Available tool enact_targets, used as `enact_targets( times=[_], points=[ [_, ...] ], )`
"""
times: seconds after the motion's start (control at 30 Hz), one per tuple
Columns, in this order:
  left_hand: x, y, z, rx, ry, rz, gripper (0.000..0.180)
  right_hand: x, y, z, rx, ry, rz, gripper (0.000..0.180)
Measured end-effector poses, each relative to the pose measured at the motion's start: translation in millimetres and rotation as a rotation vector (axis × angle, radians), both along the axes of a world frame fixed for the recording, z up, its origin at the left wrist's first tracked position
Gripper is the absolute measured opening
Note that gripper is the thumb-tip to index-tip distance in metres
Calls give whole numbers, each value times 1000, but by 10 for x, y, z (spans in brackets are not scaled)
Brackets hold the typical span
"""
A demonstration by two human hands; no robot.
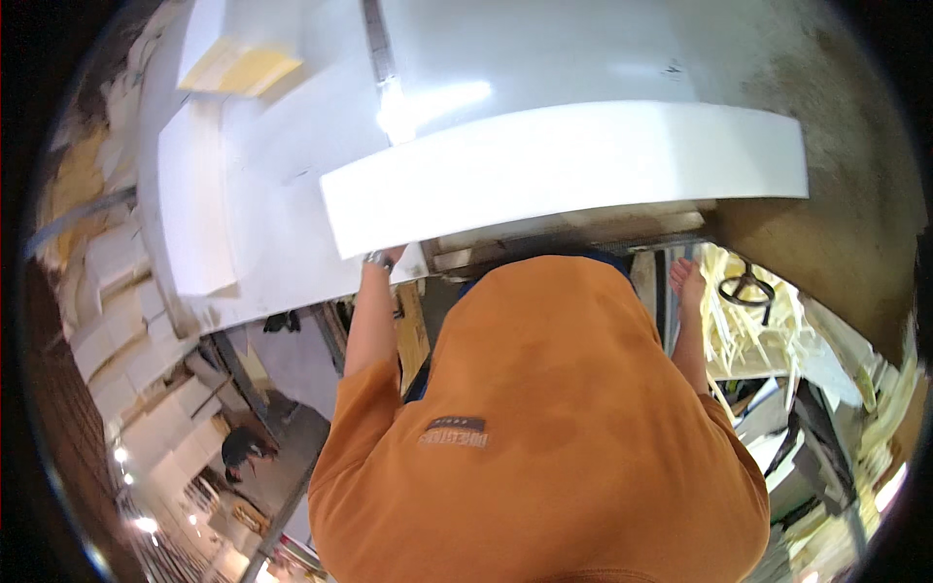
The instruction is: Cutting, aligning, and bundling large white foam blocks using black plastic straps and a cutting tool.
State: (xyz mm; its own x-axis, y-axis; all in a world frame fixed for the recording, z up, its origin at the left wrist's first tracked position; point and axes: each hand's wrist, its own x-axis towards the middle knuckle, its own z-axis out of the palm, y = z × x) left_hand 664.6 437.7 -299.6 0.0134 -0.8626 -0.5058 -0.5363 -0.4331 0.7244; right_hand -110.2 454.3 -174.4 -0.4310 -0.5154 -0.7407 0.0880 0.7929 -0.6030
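Observation:
A long white block [573, 165], perhaps foam, lies across the pale worktable [292, 146] in front of me. My left hand [396, 255], with a metal watch on its wrist, is at the block's near edge, towards the left end. Its fingers are hidden at that edge, so their grip does not show. My right hand [686, 278] is held beside my body, short of the table edge and away from the block. Its fingers look curled in, and nothing shows in them.
Another white block [197, 199] lies at the table's left; a yellow-ended one [243, 63] is behind it. A dark handwheel [746, 289] and pale yellow strips [734, 335] are right of my right hand. A metal strip [377, 44] crosses the far tabletop. Someone bends down [243, 452] at lower left.

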Motion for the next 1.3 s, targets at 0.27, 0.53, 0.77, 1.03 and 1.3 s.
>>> enact_targets(
  times=[0.27, 0.53, 0.77, 1.03, 1.3],
  points=[
    [-171, -47, -140, -72, 209, -2, 75, -586, 476, 177, -231, 466, -484, 54],
    [-557, -29, 605, 401, 962, 928, 70, -1865, 288, 901, 170, 981, -388, 67],
    [-854, -197, 660, 396, 944, 963, 68, -2571, 115, 552, -60, 407, -564, 40],
    [-1115, -65, 907, 369, 842, 1044, 78, -2380, -100, 329, -242, 347, -849, 44],
    [-1283, -61, 924, 338, 805, 1109, 79, -2371, -70, 335, -270, 499, -760, 42]
  ],
)
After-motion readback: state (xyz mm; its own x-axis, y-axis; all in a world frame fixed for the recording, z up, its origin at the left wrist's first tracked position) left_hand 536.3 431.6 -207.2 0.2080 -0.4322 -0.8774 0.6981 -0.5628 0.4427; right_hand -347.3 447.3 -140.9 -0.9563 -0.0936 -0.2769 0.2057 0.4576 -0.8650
